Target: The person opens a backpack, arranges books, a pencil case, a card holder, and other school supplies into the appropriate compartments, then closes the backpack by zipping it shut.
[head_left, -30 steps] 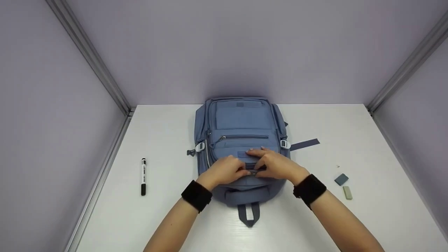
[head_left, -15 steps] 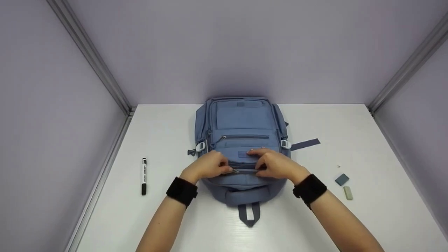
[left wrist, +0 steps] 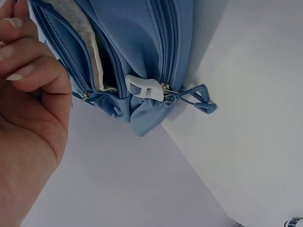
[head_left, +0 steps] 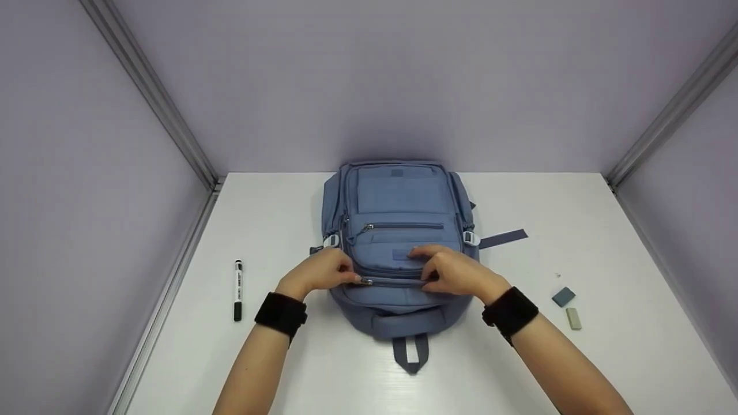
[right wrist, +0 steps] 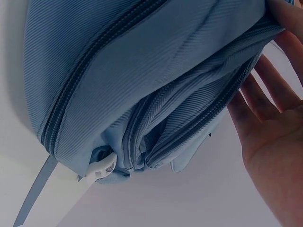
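Observation:
A blue backpack (head_left: 398, 193) lies on the white table, its grab loop (head_left: 411, 366) toward me. My left hand (head_left: 317, 271) pinches a metal zipper pull (head_left: 364, 281) at the left end of a zipper across the bag. At that zipper's right part, my right hand (head_left: 461, 274) grips the backpack's fabric between thumb and fingers. Its index finger reaches onto a small patch (head_left: 400, 254). In the left wrist view, a side opening with pale lining (left wrist: 97, 64) gapes near a white buckle (left wrist: 144, 87). The right wrist view shows my right fingers (right wrist: 265, 90) beside the opened folds.
A black-and-white marker (head_left: 237, 291) lies to the left. On the right are a dark blue-grey block (head_left: 563, 296), a pale green block (head_left: 573, 318) and a tiny scrap (head_left: 557, 275). A strap (head_left: 503, 238) sticks out rightward. Panels (head_left: 369, 80) enclose the table's back and sides.
My left hand has drawn the zipper pull leftward from near the middle of the bag to its left side. My right hand has stayed in place.

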Demonstrator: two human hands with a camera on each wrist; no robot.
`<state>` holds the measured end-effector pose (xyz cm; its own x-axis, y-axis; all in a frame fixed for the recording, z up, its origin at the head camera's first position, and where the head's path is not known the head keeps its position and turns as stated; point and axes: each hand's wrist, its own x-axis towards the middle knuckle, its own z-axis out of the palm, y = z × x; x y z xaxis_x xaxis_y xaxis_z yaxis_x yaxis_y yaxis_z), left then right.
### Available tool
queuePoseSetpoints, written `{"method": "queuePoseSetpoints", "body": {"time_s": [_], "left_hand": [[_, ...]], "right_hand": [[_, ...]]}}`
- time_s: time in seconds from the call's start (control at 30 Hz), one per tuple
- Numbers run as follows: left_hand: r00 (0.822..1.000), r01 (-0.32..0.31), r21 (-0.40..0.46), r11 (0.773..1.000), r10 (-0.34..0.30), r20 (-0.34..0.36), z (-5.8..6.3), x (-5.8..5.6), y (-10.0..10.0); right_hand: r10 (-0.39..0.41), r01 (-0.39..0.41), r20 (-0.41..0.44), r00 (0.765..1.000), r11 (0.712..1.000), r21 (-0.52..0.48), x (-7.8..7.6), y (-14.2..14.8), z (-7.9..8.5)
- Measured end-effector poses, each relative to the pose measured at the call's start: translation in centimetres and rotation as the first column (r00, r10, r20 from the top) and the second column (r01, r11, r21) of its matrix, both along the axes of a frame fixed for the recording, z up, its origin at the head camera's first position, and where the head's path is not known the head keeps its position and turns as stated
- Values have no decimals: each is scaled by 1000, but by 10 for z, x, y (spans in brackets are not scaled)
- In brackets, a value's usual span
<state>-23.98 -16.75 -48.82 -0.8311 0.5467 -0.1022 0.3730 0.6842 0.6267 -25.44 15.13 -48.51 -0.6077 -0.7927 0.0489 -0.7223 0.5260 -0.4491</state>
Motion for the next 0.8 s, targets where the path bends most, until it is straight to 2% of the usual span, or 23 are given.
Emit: {"method": "queuePoseSetpoints", "body": {"time_s": [0.33,0.57,0.67,0.8], "left_hand": [[999,25,-7,1000,-25,-25,-3,-3,-10],[999,0,-39,999,1,43,-6,-2,-14],[997,-24,-78,997,30,71,-10,-3,-20],[992,-118,-136,984,123,32,-15,-5,-32]], "right_hand": [[2,-2,20,1000,1000,-5,-1,-2,1],[-2,2,45,999,1000,2,-2,-4,1],[-3,2,43,999,1000,13,-3,-5,2],[-1,1,28,1000,1000,-3,-2,-6,2]]}}
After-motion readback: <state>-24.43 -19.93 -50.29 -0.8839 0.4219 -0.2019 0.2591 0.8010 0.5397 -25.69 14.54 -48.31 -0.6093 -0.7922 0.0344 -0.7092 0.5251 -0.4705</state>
